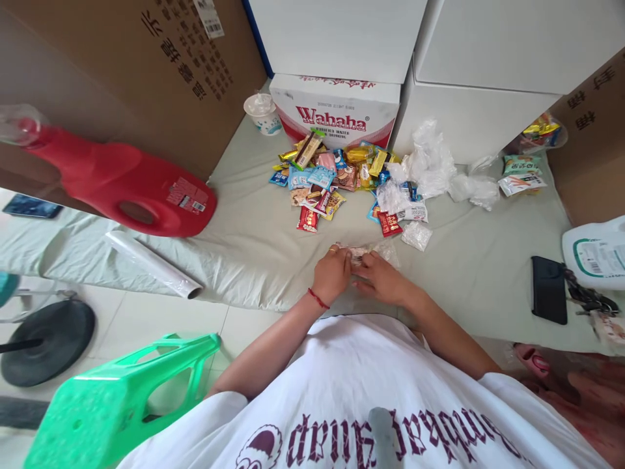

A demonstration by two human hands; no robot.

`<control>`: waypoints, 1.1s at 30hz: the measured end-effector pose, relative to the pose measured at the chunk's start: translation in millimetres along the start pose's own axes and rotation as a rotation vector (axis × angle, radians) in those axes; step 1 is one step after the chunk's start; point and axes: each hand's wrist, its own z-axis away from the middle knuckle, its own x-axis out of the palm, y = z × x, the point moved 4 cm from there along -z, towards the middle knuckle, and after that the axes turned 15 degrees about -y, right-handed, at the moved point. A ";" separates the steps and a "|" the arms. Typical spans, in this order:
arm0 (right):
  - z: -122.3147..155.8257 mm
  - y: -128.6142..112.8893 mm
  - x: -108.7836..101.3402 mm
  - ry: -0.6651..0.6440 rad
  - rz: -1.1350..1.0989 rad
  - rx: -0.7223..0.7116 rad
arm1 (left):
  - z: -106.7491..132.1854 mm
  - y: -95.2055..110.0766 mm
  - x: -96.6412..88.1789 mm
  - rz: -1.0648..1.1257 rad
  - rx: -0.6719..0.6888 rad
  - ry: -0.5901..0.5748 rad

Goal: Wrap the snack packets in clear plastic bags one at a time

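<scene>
My left hand [333, 272], with a red cord bracelet at the wrist, is closed on a small pinkish packet [355, 250] near the front of the covered surface. From the other side my right hand [379, 276] grips the same packet, its fingers bent over it. Crinkled clear plastic [389, 253] spreads out beside the right fingers. My fingers hide most of the packet, so its kind cannot be made out. Beyond the hands lies a pile of wrapped snacks [319, 177]. A red snack packet [390, 224] and a folded clear plastic piece [416, 236] lie closer.
A Wahaha carton [336, 111] and white boxes stand at the back, beside a paper cup [263, 114]. Crumpled clear bags [430, 159] lie right of the snacks. A red jug [141, 185] and plastic roll [153, 264] are left; a black phone [549, 290] is right.
</scene>
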 end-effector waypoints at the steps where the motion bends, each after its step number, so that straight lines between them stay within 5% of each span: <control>1: 5.6 6.7 -4.9 0.081 -0.083 0.017 | 0.3 -0.3 3.4 -0.038 -0.010 -0.035; 4: 24.5 38.4 -24.7 0.465 -0.172 0.317 | 2.7 -2.9 12.3 -0.134 -0.050 -0.107; 6: 31.2 55.5 -30.5 0.595 -0.123 0.538 | 4.0 -2.6 18.1 -0.201 -0.060 -0.126; 10: 26.0 73.5 -11.8 0.346 -0.256 0.714 | 4.3 0.2 27.3 -0.307 -0.056 -0.119; 12: 28.6 74.1 -1.0 0.309 -0.385 0.696 | 4.3 0.3 29.5 -0.323 -0.048 -0.108; 17: 42.9 58.7 -3.7 0.620 -0.628 0.524 | 6.0 0.1 31.7 -0.321 -0.004 -0.086; 20: 26.8 34.0 -13.6 0.631 -0.474 0.430 | 6.5 3.4 34.0 -0.315 0.060 -0.065; 23: -7.3 8.2 -14.5 0.493 -0.228 0.397 | 2.9 0.8 35.6 -0.228 0.077 -0.052; 26: -34.6 -6.0 -6.1 0.383 -0.056 0.425 | -4.3 -13.7 31.8 0.050 0.097 -0.017; 30: -44.8 -10.0 10.5 0.261 0.095 0.440 | -10.7 -42.7 19.7 0.701 0.246 0.028; 33: -40.8 -8.7 19.7 0.237 0.138 0.424 | -9.6 -64.0 10.2 0.907 0.176 0.164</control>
